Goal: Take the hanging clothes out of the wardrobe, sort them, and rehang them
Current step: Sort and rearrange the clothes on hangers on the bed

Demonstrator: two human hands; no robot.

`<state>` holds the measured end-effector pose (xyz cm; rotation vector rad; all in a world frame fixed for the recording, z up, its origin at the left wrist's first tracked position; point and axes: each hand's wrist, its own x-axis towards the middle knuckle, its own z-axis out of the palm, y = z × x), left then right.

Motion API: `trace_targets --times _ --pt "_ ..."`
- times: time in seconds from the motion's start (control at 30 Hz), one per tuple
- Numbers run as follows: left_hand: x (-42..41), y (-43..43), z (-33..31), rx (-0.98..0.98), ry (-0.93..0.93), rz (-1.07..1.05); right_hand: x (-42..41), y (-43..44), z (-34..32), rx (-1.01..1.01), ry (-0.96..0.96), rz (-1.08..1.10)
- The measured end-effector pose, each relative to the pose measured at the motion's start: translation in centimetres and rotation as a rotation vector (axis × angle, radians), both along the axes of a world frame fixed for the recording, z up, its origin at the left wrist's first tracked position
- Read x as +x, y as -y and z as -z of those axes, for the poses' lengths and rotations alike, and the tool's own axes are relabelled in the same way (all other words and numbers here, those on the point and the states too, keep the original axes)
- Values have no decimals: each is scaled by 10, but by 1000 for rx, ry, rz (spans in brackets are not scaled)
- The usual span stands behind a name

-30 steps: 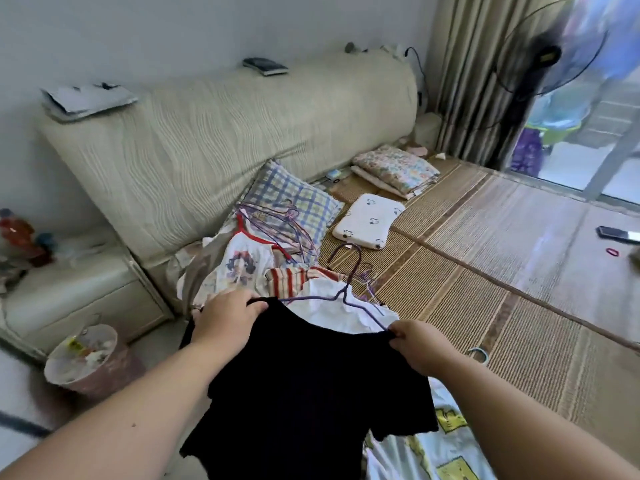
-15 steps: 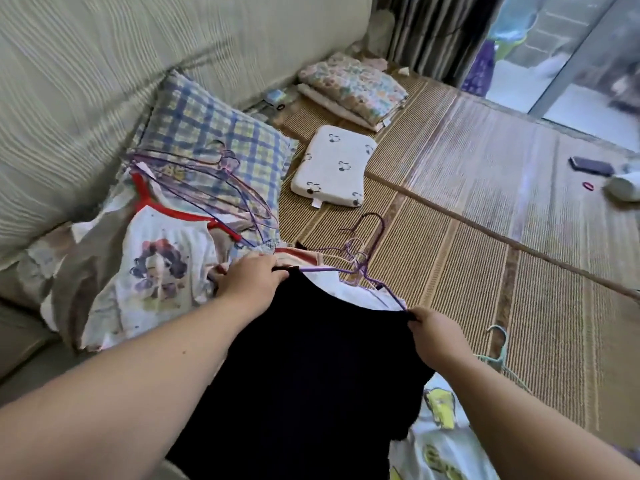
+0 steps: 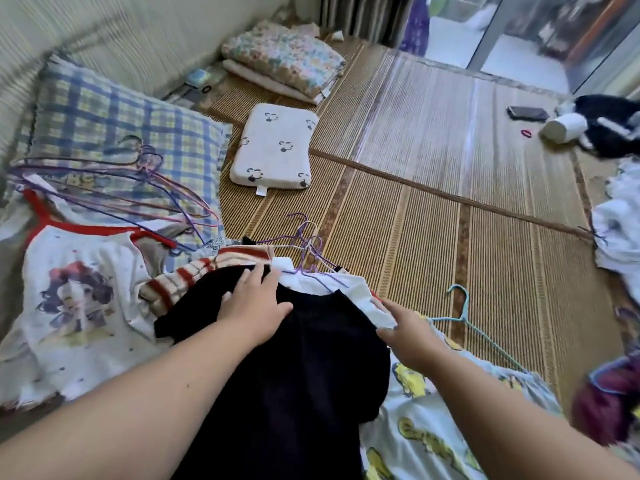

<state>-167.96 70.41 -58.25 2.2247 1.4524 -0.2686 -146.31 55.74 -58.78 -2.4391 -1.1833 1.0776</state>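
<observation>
The black garment (image 3: 277, 368), held up by its shoulders a moment ago, now lies on the clothes pile at the bamboo mat's (image 3: 433, 209) near edge. The left hand (image 3: 254, 304) presses flat, fingers spread; the right hand (image 3: 412, 332) rests loosely open at its edge, so sorting continues.

Both my forearms bare to frame edge, no sleeves; hands, left (image 3: 254, 299) and right (image 3: 412, 332), ungloved, no rings.

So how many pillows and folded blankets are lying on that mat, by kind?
Blue-and-yellow checked pillow: 1
Small white foam pillow with little animal prints: 1
Folded floral blanket: 1
Total: 3
</observation>
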Motion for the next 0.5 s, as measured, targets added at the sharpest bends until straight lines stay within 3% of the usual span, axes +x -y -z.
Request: trace_targets --times 0.07,0.13,0.27,0.5 --pt "24 35 -9 -15 31 97 17 39 -10 -69 234 -160" --pt "57 76 -19 -51 72 204 39 87 -19 -139 353 -198" --pt "132 165 -31 -99 122 403 94 187 -38 -163 329 25" --pt "279 334 -28 -157 145 621 209 387 -48 -179 302 186"
